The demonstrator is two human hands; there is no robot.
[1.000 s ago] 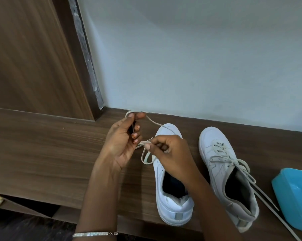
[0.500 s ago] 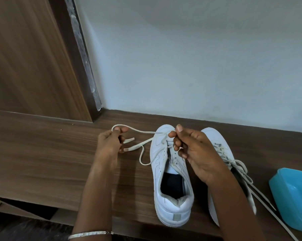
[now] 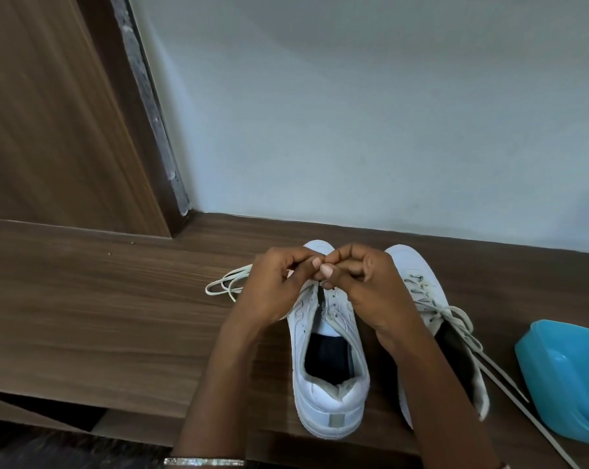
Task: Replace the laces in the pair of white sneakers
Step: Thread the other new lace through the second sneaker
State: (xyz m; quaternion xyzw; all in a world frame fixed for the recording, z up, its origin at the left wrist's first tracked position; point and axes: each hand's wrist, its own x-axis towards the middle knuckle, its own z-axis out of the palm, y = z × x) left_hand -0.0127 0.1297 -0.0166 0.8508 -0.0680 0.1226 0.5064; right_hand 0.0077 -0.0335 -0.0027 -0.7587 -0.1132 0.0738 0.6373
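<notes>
**Wooden ledge by the wall, both hands bunched over one sneaker**

Brown wood-grain ledge (image 3: pixel 100 316) runs along a pale wall (image 3: pixel 354 113), with a wood panel (image 3: pixel 49 130) standing at the far left. Much of the work is hidden from me. My left hand (image 3: pixel 279 286) and right hand (image 3: pixel 371 289) meet fingertip to fingertip over the front eyelets of the unlaced sneaker (image 3: pixel 330 394), and they cover its tongue and most of its toe. Only the rear eyelets, the dark opening and the heel show plainly.

The lace (image 3: pixel 223 286) lies in loose loops on the ledge just left of my left hand and runs in under it. I lose sight of it there. My left fingers are curled with the thumb pressed against them, pinching that lace. My right fingers are curled just as tightly, but I cannot tell whether they grip the lace, an eyelet edge or nothing.

That sneaker stands toe to the wall, right under my hands, heel toward me.

The laced sneaker (image 3: pixel 408 265) sits just beside it on the right. My right wrist and forearm cross over its near half. Its second lace (image 3: pixel 455 316) is threaded through, and the loose ends trail toward me and off the bottom edge.

At the far right a blue tub (image 3: pixel 564 377) is cut off by the frame. A bracelet (image 3: pixel 203 462) on my left wrist barely shows at the bottom edge.
</notes>
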